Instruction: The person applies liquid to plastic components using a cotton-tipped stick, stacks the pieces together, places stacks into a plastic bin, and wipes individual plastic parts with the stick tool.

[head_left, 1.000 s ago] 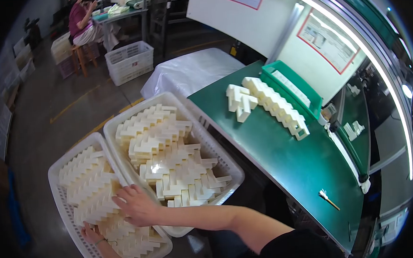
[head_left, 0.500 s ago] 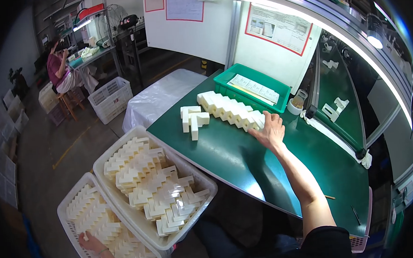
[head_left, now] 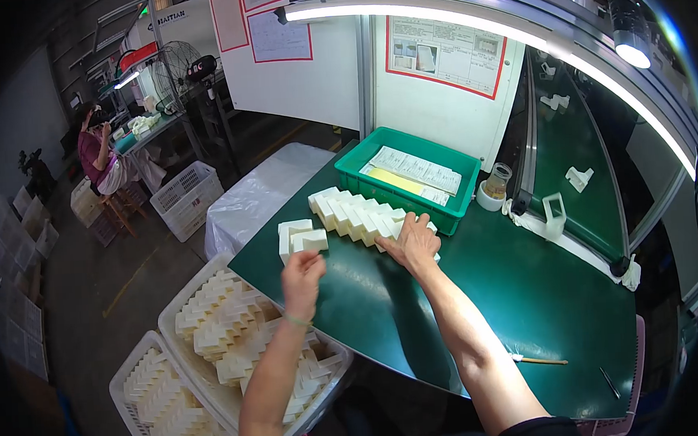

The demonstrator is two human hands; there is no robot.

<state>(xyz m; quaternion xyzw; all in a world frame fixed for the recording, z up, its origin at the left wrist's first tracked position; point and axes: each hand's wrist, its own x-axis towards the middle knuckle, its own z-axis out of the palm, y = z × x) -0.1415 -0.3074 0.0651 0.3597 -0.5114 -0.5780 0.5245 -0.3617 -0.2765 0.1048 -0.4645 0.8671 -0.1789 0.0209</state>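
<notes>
A zigzag row of cream-white parts [head_left: 357, 215] lies on the green table [head_left: 480, 314]. My right hand [head_left: 413, 242] rests on the row's right end, thumb and fingers spread around it. Beside the row's left end is a small group of the same parts [head_left: 307, 237]. My left hand [head_left: 302, 277] is just in front of this group, fingers curled together; whether anything is between them is too blurred to tell. More such parts fill the large white basket [head_left: 168, 314] and the smaller white basket [head_left: 119, 385] at the lower left.
A green tray [head_left: 466, 200] with papers stands behind the row. To its right are a jar [head_left: 498, 180] and a conveyor [head_left: 574, 151] carrying loose parts. A brush [head_left: 542, 359] and a pen [head_left: 609, 383] lie near the front edge. A co-worker [head_left: 97, 156] sits far left.
My right hand has gone from the smaller basket to the row's right end. My left hand has risen out of the smaller basket to the table. The view has turned toward the table.
</notes>
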